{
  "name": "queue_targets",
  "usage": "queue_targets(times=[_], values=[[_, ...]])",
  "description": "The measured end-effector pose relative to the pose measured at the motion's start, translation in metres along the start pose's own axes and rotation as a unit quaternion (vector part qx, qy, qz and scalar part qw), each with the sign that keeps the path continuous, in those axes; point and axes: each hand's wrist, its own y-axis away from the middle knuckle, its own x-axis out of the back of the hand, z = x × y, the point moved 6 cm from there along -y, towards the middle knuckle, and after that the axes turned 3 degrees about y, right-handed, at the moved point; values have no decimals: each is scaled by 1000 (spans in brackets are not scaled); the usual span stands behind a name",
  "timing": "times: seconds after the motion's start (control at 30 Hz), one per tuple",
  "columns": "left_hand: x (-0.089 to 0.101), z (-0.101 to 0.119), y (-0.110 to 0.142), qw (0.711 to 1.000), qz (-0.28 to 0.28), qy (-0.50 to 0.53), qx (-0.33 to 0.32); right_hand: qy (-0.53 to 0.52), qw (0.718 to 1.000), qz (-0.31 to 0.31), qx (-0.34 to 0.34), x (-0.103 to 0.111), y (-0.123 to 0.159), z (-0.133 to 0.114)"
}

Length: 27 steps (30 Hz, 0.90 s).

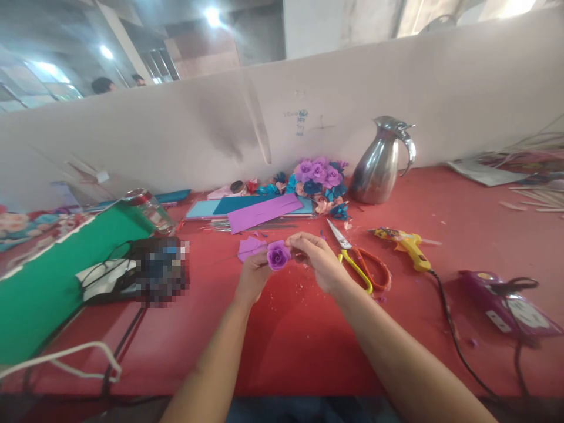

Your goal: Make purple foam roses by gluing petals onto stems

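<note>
A purple paper flower (279, 256), shaped like a rose with curled petals, is held above the red table in my left hand (254, 276). The fingers of that hand close around its underside, so its stem end is hidden. From the right, my right hand (317, 257) pinches at the upper right edge of the flower with thumb and forefinger. Loose purple paper petals (250, 248) lie just behind my left hand. Beside my right hand are scissors (359, 258) with yellow and orange handles, their blades pointing away from me.
Purple and blue paper strips (264, 212) lie behind the hands, near a bunch of finished paper flowers (321, 173). A steel jug (378, 164) stands by the partition. To the right are a yellow glue gun (408, 247) and a purple power strip (506, 302); a glass jar (152, 212) is left.
</note>
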Motion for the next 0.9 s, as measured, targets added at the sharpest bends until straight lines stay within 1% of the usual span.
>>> queue_targets(times=[0.07, 0.13, 0.33, 0.5, 0.63, 0.73, 0.9], values=[[1, -2, 0, 1000, 7, -2, 7, 15, 999, -15, 25, -3, 2, -7], [1, -2, -1, 1000, 6, -3, 10, 25, 999, -14, 37, -4, 4, -9], [1, 3, 0, 1000, 6, -2, 4, 24, 1000, 18, 6, -1, 0, 1], [-1, 3, 1, 1000, -2, -5, 9, 34, 999, 1, 13, -3, 0, -2], [-3, 3, 1, 999, -18, -28, 19, 69, 997, -2, 35, -1, -1, -3], [-4, 5, 1, 998, -21, -51, 13, 108, 992, 6, 68, 1, -3, -2], [-10, 11, 1, 996, -51, -77, -9, 221, 967, -8, 126, 3, -3, -9]])
